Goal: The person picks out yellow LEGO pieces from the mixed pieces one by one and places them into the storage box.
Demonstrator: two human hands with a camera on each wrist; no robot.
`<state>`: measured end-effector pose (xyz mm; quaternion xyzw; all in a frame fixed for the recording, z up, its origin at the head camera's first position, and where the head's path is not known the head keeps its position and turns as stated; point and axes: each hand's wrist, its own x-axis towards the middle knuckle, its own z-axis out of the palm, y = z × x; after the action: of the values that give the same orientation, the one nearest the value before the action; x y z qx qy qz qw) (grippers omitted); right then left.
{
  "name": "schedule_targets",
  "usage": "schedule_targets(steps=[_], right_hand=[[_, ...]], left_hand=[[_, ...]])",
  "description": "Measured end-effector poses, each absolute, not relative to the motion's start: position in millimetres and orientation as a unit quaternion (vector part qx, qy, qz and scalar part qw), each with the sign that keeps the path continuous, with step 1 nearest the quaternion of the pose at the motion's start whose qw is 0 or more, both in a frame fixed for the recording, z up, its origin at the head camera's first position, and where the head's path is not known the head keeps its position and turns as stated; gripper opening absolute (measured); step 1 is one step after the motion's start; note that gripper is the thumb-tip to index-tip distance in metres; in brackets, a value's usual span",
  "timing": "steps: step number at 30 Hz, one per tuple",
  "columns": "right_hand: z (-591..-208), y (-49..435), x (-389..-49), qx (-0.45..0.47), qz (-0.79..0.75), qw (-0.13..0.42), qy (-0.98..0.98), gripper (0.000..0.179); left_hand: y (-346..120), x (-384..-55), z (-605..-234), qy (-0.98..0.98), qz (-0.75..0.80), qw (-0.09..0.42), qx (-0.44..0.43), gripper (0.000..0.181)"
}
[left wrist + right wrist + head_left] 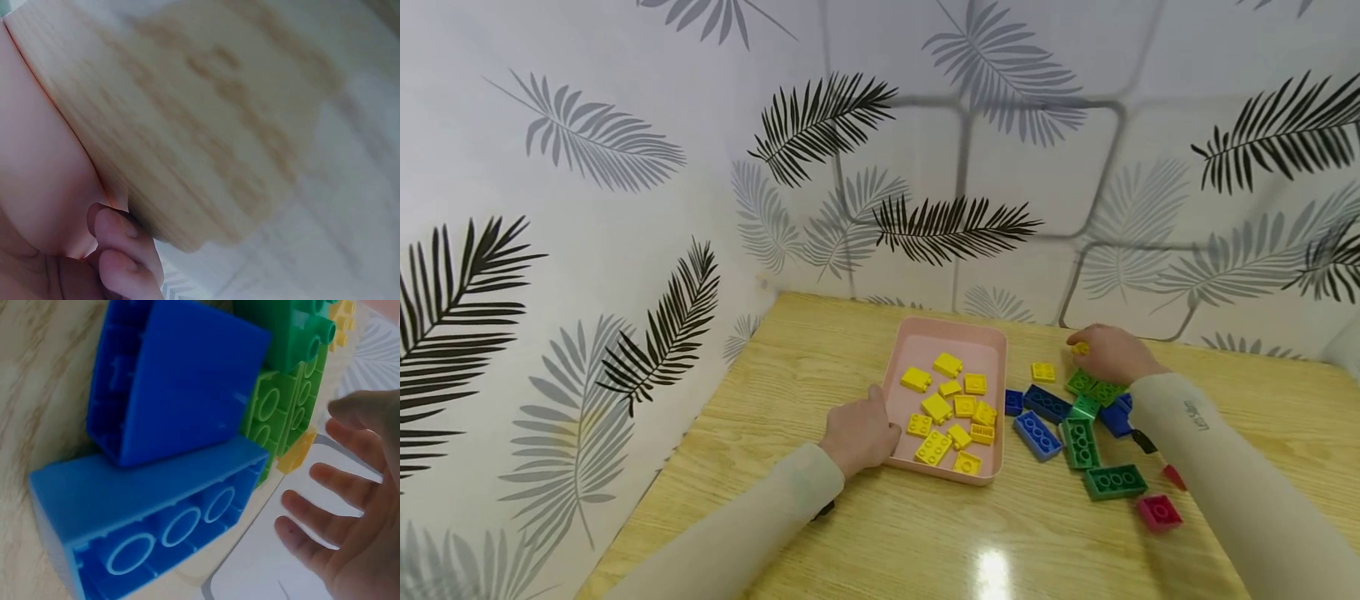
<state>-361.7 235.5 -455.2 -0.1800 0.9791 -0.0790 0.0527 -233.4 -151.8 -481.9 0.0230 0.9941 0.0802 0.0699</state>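
My left hand [859,429] grips the left rim of a pink tray [943,327], thumb along the rim; its curled fingers [128,250] show against the tray's outside in the left wrist view. Several yellow bricks [933,447] lie inside. My right hand [1116,354] is over the back of the brick pile, fingers spread in the right wrist view. A yellow brick [297,453] is just beyond its fingertips there, beside light green bricks [269,409]; the head view has it by the thumb and fingers. Another yellow brick [1042,372] lies left of the hand.
Between tray and right arm lie blue bricks [1038,436], dark green bricks [1115,482] and a red brick [1159,512]. Another red piece [1174,477] is partly behind the right sleeve. A leaf-patterned wall covering [955,229] borders the wooden table [805,358] at the back and left.
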Motion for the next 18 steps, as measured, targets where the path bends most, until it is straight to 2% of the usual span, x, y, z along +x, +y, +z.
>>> schedule_targets(steps=[7,18], right_hand=[[-463.8,240.7,-364.5,-0.184,-0.060,0.085,0.977,0.038],[-465.5,245.8,-362.6,-0.196,-0.098,0.039,0.975,0.028]], left_hand=[[-151.2,-234.1,-481.4,0.994,0.078,0.081,0.019,0.036],[-151.2,-233.1,-481.8,0.995,0.075,0.066,0.027,0.030]])
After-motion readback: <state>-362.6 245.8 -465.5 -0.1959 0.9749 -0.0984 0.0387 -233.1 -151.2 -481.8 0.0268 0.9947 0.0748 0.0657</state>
